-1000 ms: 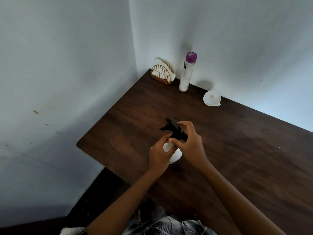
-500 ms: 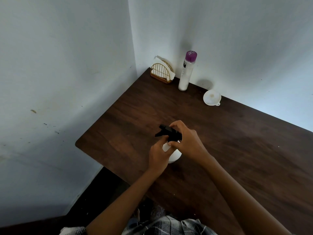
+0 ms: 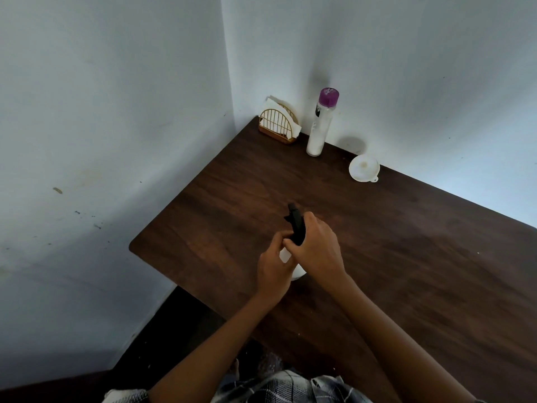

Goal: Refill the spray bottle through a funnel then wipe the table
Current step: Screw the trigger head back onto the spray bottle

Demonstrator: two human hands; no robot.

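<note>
Near the left edge of the dark wooden desk (image 3: 406, 257), my two hands meet on the spray bottle (image 3: 290, 264). My left hand (image 3: 273, 271) wraps around the white body of the bottle and holds it standing on the desk. Most of the white part is hidden behind my fingers. My right hand (image 3: 318, 251) curls over the black spray head (image 3: 296, 225) on top and grips it. The nose of the spray head points away from me, toward the far corner.

At the far corner of the desk, by the two walls, sits a small gold wire holder (image 3: 277, 128) with white napkins (image 3: 270, 112) in it. Just to its right stands a tall clear bottle (image 3: 319, 132) with a purple cap (image 3: 329, 97). It has something white inside. A little farther along the far edge lies a white funnel (image 3: 364, 167), with its wide mouth turned up toward me. It is well apart from my hands and from the spray bottle.

At the near edge of the desk I can see a bit of my checked clothes (image 3: 287, 388).
</note>
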